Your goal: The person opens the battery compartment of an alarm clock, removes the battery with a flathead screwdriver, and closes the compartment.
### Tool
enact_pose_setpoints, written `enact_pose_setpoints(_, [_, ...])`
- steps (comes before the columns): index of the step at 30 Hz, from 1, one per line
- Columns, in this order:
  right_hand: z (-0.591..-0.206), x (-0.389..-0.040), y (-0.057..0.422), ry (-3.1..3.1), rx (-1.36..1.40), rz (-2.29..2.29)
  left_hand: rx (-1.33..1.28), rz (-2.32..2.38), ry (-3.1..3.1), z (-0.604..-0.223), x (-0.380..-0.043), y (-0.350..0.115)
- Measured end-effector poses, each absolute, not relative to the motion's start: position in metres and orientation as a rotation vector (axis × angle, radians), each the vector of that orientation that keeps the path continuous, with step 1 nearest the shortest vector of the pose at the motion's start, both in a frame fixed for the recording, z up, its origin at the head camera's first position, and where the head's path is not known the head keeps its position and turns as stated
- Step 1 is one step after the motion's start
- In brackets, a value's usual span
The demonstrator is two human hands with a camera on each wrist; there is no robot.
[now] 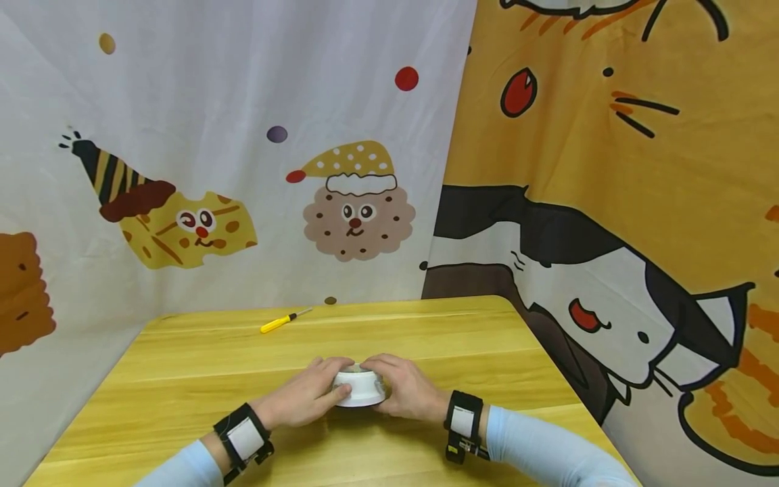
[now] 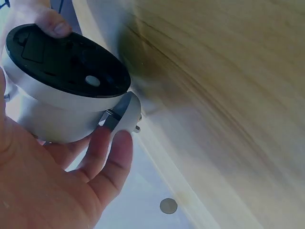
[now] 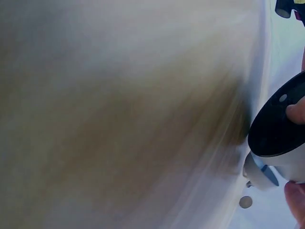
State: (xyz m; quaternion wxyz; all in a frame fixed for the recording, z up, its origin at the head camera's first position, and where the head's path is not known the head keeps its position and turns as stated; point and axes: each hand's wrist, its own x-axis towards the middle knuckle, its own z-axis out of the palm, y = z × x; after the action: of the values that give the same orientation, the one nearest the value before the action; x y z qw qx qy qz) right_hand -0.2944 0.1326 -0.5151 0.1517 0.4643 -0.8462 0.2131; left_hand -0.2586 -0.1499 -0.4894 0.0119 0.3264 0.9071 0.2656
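Note:
Both hands hold a white round alarm clock (image 1: 359, 389) above the near middle of the table. Its black back (image 2: 66, 62) carries a small pale knob and is tilted in the left wrist view. My left hand (image 1: 307, 393) grips it from the left, its thumb along the white side. In the left wrist view, that hand's fingertips are beside a dome-shaped bell (image 2: 127, 112) on a metal bracket. From the right, my right hand (image 1: 410, 389) grips the other side. A thumb (image 3: 296, 112) presses on the black back in the right wrist view. The clock's front is hidden.
A yellow screwdriver (image 1: 278, 323) with a dark collar lies near the far edge of the wooden table (image 1: 201, 358). Behind the table hangs a printed cloth (image 1: 243, 88) with cartoon figures. Each wrist wears a black band with a camera.

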Motion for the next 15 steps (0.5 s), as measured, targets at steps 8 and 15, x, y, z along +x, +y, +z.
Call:
enact_pose_setpoints(8, [-0.518, -0.297, 0.133, -2.3, 1.393, 0.709, 1.008, 0.884, 2.85, -0.497, -0.262, -0.146])
enact_pose_setpoints(15, [-0.518, -0.299, 0.134, -2.277, 1.376, 0.765, 1.149, 1.062, 2.874, -0.503, -0.268, -0.145])
